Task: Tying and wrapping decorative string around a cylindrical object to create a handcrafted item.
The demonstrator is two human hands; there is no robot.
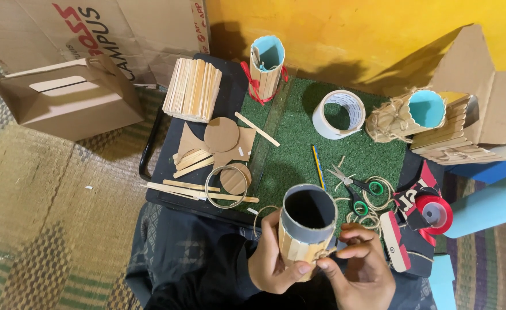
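Down at the near edge of the green mat [299, 143], the left hand [273, 261] wraps around a grey tube clad in wooden sticks [306, 229], holding it upright. The right hand [359, 267] pinches jute twine [323, 252] against the tube's side between thumb and forefinger. Scissors [353, 189] lie just beside it on loose twine; a tape roll [339, 113] sits toward the mat's far edge.

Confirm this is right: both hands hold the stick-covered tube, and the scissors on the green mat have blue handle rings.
One detail is wrong. In the head view the left hand and right hand do hold the stick-covered tube, but the scissors on the green mat have green handle rings, not blue.
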